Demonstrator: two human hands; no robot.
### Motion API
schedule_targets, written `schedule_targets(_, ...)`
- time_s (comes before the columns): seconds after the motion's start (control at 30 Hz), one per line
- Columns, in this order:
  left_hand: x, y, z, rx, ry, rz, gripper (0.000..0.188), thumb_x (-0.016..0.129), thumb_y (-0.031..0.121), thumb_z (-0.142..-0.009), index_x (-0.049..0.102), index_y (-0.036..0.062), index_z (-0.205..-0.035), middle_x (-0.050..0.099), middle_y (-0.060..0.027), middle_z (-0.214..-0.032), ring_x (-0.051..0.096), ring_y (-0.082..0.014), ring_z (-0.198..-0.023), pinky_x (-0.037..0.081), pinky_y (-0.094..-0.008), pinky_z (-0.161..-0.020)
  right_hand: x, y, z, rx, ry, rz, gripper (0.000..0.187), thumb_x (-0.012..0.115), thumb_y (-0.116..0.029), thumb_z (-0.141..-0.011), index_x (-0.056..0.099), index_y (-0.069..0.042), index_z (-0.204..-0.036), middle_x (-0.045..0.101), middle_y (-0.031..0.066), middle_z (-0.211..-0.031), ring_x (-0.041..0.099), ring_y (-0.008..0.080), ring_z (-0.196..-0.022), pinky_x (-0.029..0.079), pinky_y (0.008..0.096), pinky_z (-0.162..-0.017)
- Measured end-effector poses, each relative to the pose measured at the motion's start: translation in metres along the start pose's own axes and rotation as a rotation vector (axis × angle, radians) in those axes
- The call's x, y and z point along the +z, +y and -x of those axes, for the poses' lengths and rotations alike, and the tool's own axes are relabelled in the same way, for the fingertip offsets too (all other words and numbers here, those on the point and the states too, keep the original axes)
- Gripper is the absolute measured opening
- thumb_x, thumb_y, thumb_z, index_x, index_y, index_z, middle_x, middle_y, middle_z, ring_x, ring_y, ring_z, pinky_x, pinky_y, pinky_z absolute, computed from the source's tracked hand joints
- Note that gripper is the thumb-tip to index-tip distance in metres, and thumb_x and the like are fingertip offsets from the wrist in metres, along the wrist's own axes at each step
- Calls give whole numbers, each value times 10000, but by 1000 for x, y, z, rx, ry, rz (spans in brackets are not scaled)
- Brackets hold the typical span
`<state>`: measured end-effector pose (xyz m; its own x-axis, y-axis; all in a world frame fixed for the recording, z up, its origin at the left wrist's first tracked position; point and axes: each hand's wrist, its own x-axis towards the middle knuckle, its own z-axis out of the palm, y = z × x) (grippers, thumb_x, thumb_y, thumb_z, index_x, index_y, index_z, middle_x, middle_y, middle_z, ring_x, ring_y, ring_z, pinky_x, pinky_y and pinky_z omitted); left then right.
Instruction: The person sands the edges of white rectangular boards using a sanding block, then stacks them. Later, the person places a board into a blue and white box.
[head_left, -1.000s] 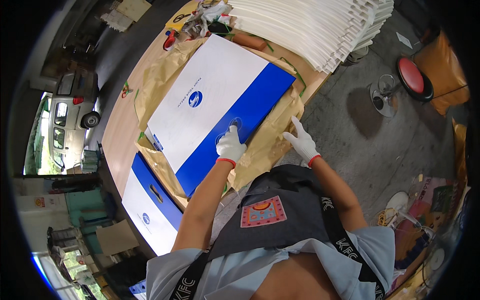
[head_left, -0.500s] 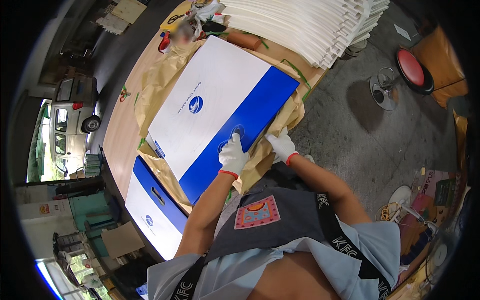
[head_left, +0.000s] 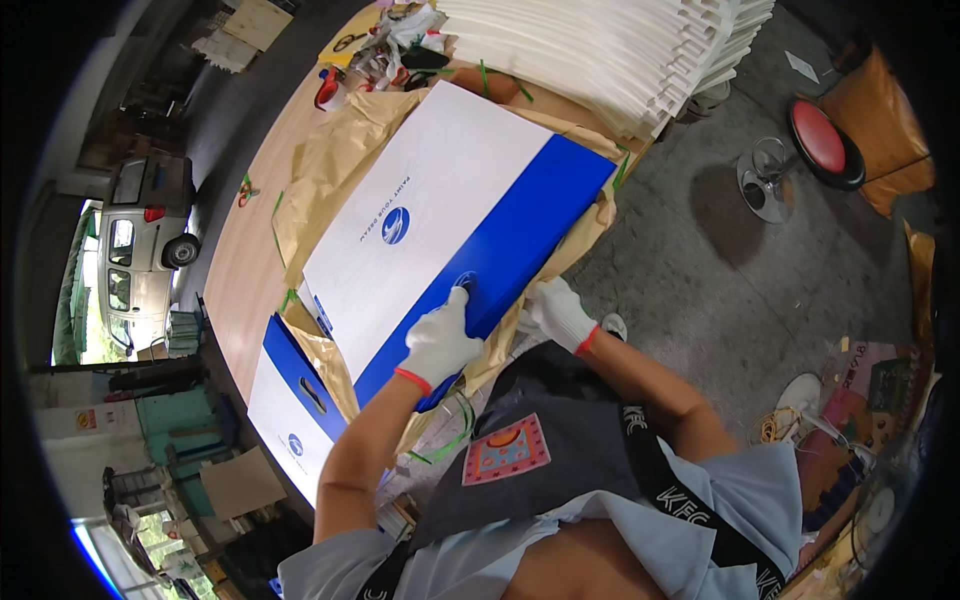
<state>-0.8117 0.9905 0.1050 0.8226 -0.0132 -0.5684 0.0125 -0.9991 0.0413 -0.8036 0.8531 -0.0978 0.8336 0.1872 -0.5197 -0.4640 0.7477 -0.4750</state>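
A flat white carton (head_left: pixel 375 190) with a wide blue band and a round blue emblem lies askew on opened brown wrapping paper (head_left: pixel 330 150). My left hand (head_left: pixel 443 340), in a white glove with a red cuff, is closed at the carton's near edge. Its thumb lies on the blue band by the handle hole, and its other fingers are partly hidden. To its right, my gloved right hand (head_left: pixel 560 312) is closed on the edge of the brown paper beside the carton; its fingertips are partly out of sight. A second blue-and-white carton (head_left: pixel 283 425) with a handle slot lies nearer left.
The wooden table (head_left: pixel 262 215) carries scissors (head_left: pixel 350 42), a red-and-white tape roll (head_left: pixel 328 92) and a tall stack of white folded sheets (head_left: pixel 590 50). A green strap (head_left: pixel 462 425) dangles at the near edge. On the floor at right stands a red-seated stool (head_left: pixel 820 135).
The carton has shifted slightly right on the paper. My left hand has slid toward me and to the left. My right hand has moved slightly nearer. The dangling green strap shows more now.
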Motion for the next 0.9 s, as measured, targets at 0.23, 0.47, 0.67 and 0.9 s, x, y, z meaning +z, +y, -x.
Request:
schedule_targets(0.23,11,26,-41,-43,75,-17,674,702,231,-703,432,57,-1295,685,-218,-963,682,-392,-910,548,-464,-746,6,-11,-74,287,-114,19,390,401,-264,-1004,488,-65,-1328,555,148,-1318,565,244,-1139,458,362,-948)
schedule_targets(0.47,54,11,-50,29,252,82,683,737,406,-778,479,78,-1319,689,-188,-1017,677,-349,-932,534,-445,-722,-19,-109,75,262,-364,1161,444,517,-416,-957,640,-13,-1100,693,97,-1001,678,170,-836,537,292,-739)
schedule_targets(0.67,51,-25,-54,238,292,204,437,702,341,-826,616,96,-1178,694,-151,-1015,660,-331,-967,516,-411,-800,-37,-98,88,256,-371,1068,404,524,-344,-986,580,-49,-1257,667,83,-1089,632,140,-899,518,283,-786)
schedule_targets(0.9,19,-22,-38,202,331,60,382,669,182,-799,596,131,-1171,698,-178,-874,685,-345,-837,532,-419,-742,-6,-90,83,-158,-516,1155,401,521,-354,-990,599,-43,-1232,678,95,-1072,660,160,-928,532,294,-800)
